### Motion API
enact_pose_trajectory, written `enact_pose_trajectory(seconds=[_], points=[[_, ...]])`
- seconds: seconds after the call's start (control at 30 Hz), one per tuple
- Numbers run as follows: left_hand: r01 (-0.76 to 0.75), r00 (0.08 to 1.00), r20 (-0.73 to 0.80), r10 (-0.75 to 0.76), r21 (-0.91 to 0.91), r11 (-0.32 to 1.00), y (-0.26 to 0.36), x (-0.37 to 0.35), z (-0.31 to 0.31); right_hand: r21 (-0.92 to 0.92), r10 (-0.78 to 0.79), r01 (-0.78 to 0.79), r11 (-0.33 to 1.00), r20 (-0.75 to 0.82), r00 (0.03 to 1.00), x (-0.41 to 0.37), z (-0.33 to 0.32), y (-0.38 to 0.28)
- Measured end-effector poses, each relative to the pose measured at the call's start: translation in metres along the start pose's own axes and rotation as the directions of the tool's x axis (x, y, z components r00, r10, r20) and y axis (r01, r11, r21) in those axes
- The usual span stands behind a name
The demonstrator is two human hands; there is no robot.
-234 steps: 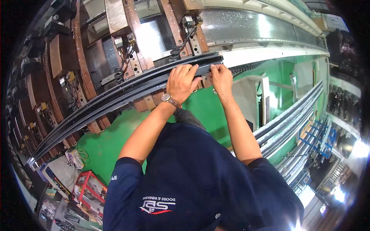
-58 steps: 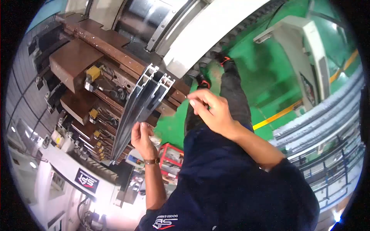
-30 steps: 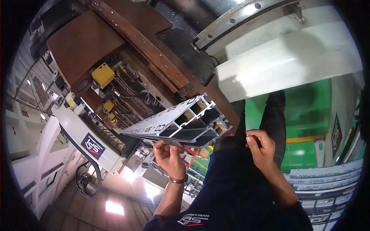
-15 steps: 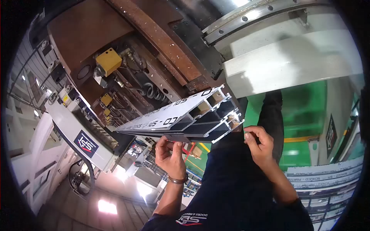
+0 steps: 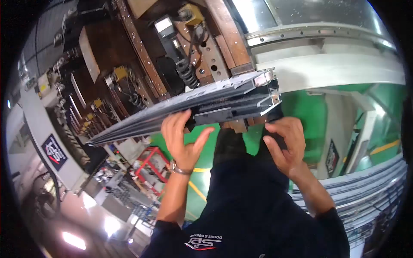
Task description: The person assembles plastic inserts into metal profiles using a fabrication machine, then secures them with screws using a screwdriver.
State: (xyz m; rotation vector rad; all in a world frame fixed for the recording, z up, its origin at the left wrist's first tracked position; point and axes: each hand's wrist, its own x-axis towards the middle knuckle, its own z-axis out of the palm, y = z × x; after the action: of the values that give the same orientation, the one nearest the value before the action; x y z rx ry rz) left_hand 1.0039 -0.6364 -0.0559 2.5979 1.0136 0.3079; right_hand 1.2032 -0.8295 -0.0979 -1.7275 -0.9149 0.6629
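Note:
A long dark aluminium profile point(image 5: 172, 109) with printed white film on top lies along the machine's edge, its cut end point(image 5: 269, 96) facing right. My left hand point(image 5: 183, 139) is at the profile's front side, thumb spread away from the fingers, with the fingertips at or close to its lower face. Near the cut end, just below it, is my right hand point(image 5: 287, 144), its thumb and bent fingers apart and nothing visible between them. A flat dark piece point(image 5: 213, 116) sits on the profile's side between my hands.
Behind the profile stands a brown machine bed with a yellow block point(image 5: 190, 14) and a black coiled hose point(image 5: 187, 74). A red cart point(image 5: 150, 170) is at the lower left. Stacked profiles point(image 5: 357, 193) lie at the lower right. A pale beam point(image 5: 327, 64) crosses the upper right.
The view has shifted, showing more of the profile's side. My left hand has opened from a pinch at the profile's lower edge. My right hand's thumb and fingers have spread apart.

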Motion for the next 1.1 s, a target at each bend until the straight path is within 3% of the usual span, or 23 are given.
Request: enact_pose_trajectory(seconds=[0.07, 0.17, 0.27, 0.3, 0.4, 0.43, 0.57, 0.67, 0.83, 1.1], points=[[-0.018, 1.000, 0.002, 0.018, -0.063, 0.998, -0.011, 0.001, 0.005, -0.121, -0.162, 0.165, 0.979, 0.032, 0.986, 0.024, -0.005, -0.024], [-0.067, 0.994, -0.093, 0.059, -0.085, 0.994, -0.022, 0.002, 0.007, -0.244, -0.261, 0.312, 0.918, 0.220, 0.940, 0.048, 0.006, -0.048], [-0.095, 0.975, -0.208, 0.074, -0.095, 0.991, -0.023, 0.003, 0.010, -0.376, -0.199, 0.330, 0.866, 0.346, 0.917, 0.063, 0.023, -0.074], [-0.101, 0.970, -0.230, 0.075, -0.106, 0.989, -0.024, 0.003, 0.010, -0.451, -0.221, 0.397, 0.799, 0.394, 0.892, 0.068, 0.027, -0.079], [-0.124, 0.957, -0.276, 0.089, -0.113, 0.986, -0.030, 0.003, 0.012, -0.633, -0.072, 0.488, 0.600, 0.565, 0.822, 0.085, 0.039, -0.096], [-0.132, 0.954, -0.285, 0.095, -0.113, 0.985, -0.032, 0.001, 0.012, -0.611, -0.201, 0.591, 0.527, 0.585, 0.785, 0.091, 0.042, -0.097], [-0.144, 0.949, -0.295, 0.112, -0.092, 0.985, -0.036, -0.001, 0.010, -0.571, -0.110, 0.793, 0.211, 0.793, 0.600, 0.102, 0.059, -0.104], [-0.149, 0.955, -0.273, 0.118, -0.095, 0.984, -0.039, -0.002, 0.008, -0.444, -0.039, 0.888, 0.118, 0.892, 0.451, 0.112, 0.066, -0.106], [-0.219, 0.931, -0.321, 0.176, -0.103, 0.970, -0.045, -0.003, 0.003, -0.271, 0.046, 0.960, 0.069, 0.962, 0.268, 0.122, 0.069, -0.116], [-0.253, 0.904, -0.373, 0.209, -0.072, 0.965, -0.050, -0.007, 0.016, -0.201, 0.004, 0.978, 0.050, 0.980, 0.201, 0.127, 0.071, -0.111]])
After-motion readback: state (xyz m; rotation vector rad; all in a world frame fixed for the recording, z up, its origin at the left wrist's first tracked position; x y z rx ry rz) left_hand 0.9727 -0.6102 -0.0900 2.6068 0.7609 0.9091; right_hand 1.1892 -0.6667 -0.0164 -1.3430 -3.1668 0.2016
